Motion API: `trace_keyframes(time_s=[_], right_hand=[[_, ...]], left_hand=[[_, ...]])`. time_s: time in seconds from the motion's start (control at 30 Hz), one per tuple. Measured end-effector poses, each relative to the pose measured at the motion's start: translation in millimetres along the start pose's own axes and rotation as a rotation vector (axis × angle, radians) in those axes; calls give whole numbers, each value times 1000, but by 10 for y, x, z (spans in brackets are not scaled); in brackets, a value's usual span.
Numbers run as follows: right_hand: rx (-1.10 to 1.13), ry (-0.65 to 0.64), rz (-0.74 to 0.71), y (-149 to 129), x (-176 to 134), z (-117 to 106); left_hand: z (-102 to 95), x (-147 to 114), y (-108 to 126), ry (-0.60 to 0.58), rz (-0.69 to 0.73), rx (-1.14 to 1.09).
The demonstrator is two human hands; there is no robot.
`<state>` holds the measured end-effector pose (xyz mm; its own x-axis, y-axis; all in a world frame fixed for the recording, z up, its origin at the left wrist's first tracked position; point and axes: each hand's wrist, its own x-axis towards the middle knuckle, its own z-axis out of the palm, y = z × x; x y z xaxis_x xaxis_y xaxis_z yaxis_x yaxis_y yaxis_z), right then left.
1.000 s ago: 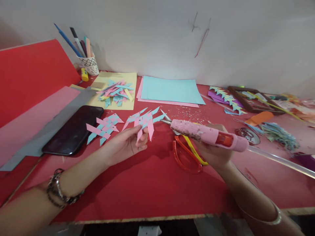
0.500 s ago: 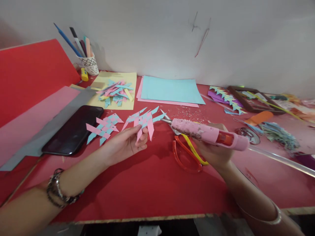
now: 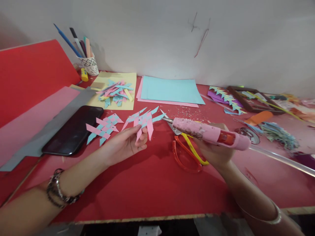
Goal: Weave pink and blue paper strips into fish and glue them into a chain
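Above the scissors (image 3: 189, 144), the person's right hand (image 3: 216, 155) is wrapped about the pink glue gun (image 3: 197, 130), its fingers partly hidden; rigid and probably the heavier load, it is best held by its body. Left of the scissors, the left hand (image 3: 131, 141) pinches the woven paper piece (image 3: 147, 120) between thumb and fingers; light and easily creased, it should be held at its woven middle.
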<state>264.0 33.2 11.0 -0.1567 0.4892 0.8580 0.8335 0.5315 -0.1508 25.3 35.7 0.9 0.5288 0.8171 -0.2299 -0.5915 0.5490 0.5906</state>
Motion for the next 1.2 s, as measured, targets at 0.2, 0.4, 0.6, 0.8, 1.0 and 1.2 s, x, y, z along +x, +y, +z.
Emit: trace_keyframes(time_s=[0.2,0.4,0.6,0.8,1.0,1.2], right_hand=[[19,-92,137,-11,-10,-4],[34,-54,94,-5,-13,-1],[102,-196,175,23,-44,-2],[38,-140,45,15,-29,2],[50,-36,43,-2,5,-10],[19,24,-3,-15,58,-12]], left_hand=[[13,-8,5,17,-4,9],[-4,2,-6,-6,11,1],[-10,4,-8,-14,10,27],[4,1,-5,-3,14,40],[9,4,-8,0,6,37],[34,-2,3,19,9,71]])
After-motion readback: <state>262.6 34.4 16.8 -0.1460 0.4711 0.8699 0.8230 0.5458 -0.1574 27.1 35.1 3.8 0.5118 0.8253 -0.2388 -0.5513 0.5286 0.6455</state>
